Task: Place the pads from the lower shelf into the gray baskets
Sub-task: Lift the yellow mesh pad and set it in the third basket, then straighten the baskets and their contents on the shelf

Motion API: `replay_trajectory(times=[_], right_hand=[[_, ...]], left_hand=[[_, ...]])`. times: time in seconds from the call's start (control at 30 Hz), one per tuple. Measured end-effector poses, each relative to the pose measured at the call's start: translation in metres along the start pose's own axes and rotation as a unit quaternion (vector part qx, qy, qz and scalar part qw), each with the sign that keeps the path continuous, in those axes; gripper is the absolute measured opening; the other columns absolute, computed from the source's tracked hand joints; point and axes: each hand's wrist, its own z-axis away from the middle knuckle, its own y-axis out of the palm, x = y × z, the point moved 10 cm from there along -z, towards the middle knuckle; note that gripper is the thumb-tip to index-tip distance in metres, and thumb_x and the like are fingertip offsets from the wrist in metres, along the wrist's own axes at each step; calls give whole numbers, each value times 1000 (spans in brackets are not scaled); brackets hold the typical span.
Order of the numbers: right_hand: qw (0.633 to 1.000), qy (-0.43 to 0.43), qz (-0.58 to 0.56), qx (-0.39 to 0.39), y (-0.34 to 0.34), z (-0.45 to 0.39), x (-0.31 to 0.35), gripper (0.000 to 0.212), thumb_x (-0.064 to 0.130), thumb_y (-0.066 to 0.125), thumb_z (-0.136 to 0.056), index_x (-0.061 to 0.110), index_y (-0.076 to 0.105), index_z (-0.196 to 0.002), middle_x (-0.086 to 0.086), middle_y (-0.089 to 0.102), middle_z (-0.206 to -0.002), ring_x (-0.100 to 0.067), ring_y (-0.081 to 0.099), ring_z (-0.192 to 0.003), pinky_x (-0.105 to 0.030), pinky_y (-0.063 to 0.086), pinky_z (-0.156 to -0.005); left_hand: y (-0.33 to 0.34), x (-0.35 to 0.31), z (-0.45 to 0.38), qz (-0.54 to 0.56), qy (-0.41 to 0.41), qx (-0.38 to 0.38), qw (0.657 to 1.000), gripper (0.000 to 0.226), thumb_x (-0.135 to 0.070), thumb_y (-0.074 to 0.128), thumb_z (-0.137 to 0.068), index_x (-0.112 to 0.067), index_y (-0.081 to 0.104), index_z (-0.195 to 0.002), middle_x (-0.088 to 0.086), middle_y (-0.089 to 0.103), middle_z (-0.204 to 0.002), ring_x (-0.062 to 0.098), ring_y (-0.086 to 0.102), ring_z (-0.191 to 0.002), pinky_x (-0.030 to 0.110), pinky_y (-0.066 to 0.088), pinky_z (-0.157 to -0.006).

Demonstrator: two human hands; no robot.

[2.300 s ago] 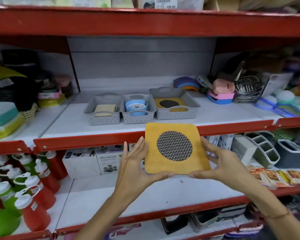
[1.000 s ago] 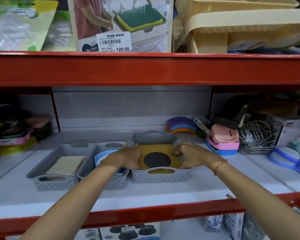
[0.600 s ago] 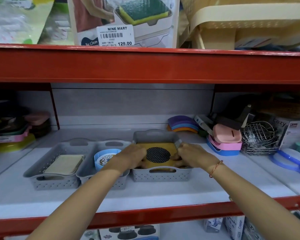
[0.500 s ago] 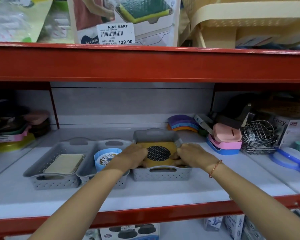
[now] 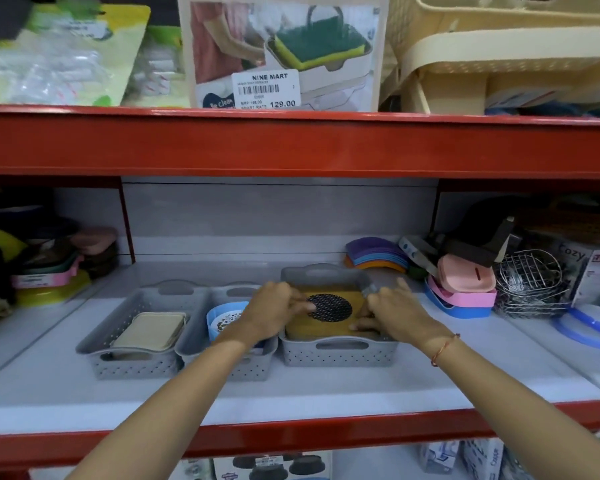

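Inside the right gray basket [image 5: 338,351], the yellow square pad [image 5: 321,329] with a dark mesh circle in its middle lies almost flat, near the front wall of the basket. It seems to rest on another yellow pad, so the stack fills most of the basket floor. The left hand [image 5: 276,311] presses on the pad's left edge and the right hand [image 5: 387,315] on its right edge, fingers bent down over it. I judge that both hands hold the sides so the pad goes in level and does not catch on the basket walls. Just beside it, touching, stands the middle basket [image 5: 226,355] with a round blue pad [image 5: 222,318], and then the left basket [image 5: 132,358] with a cream pad [image 5: 149,330]. All three baskets stand in a row toward the front edge of the white shelf [image 5: 291,393]. Colored soap dishes [image 5: 461,289] and a wire rack [image 5: 529,282] stay near the shelf's right back corner.
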Motion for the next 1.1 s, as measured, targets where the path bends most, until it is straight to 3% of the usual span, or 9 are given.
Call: replay_trajectory(times=[0.1,0.17,0.3,0.43,0.5,0.6,0.7,0.93,1.1], right_hand=[[995,12,-55,-86,-33,4,15,44,59,47,-88,27,69,-109,0,72,-102,-20,63,-100,-43,33,-102],[979,-22,-153,-133,-52,3,32,45,56,53,-86,26,66,-117,1,72,-115,-17,63,-109,-42,38,-106],[957,-93,-271,-43,-58,-21,102,68,54,68,-77,22,50,-135,0,52,-143,-19,46,-132,-34,34,-112],[944,-99,-300,97,-30,-50,151,92,49,81,-67,22,37,-144,-3,38,-152,-21,34,-139,-25,28,-107],[941,-81,-296,144,-13,-60,155,104,51,84,-60,22,32,-146,-2,38,-152,-22,37,-138,-26,31,-108],[935,-60,-293,193,0,-67,163,102,40,84,-67,21,26,-148,-2,38,-152,-21,40,-135,-30,34,-112],[930,-49,-304,199,5,-70,166,102,37,85,-66,22,27,-148,0,41,-150,-20,43,-133,-31,35,-112],[932,-12,-335,136,6,-73,152,95,44,90,-51,22,49,-133,2,63,-127,-16,60,-109,-32,51,-97],[931,2,-340,136,3,-68,155,72,36,89,-59,18,56,-120,6,62,-108,-13,60,-96,-22,46,-79]], left_hand=[[-62,36,15,64,-17,-117,991,42,-39,61,-83,-11,68,-113,8,70,-115,18,64,-106,20,43,-94],[-87,68,27,55,-35,-104,992,45,-31,67,-82,-7,62,-121,7,62,-127,15,56,-118,12,35,-93],[-102,144,61,-8,-101,89,991,94,-55,71,-64,-13,39,-141,2,40,-148,14,37,-134,19,26,-105],[-89,182,75,-71,-148,218,962,106,-51,78,-61,-19,26,-146,-3,34,-151,18,32,-138,31,25,-114],[-76,196,71,-86,-167,255,949,101,-33,82,-67,-17,23,-147,-4,29,-153,17,29,-139,29,24,-114],[-62,211,66,-90,-147,290,941,87,-16,79,-68,-19,34,-143,-6,38,-146,16,37,-132,29,33,-110],[-57,215,59,-57,-117,277,952,75,-23,83,-62,-25,51,-129,-8,54,-133,13,49,-120,31,41,-104],[-56,216,50,-37,-76,267,960,51,-26,84,-60,-33,62,-106,-5,63,-118,18,57,-110,38,49,-97],[-56,215,54,-31,-81,274,958,66,-20,82,-66,-20,56,-126,-7,57,-128,16,52,-117,36,44,-104]])
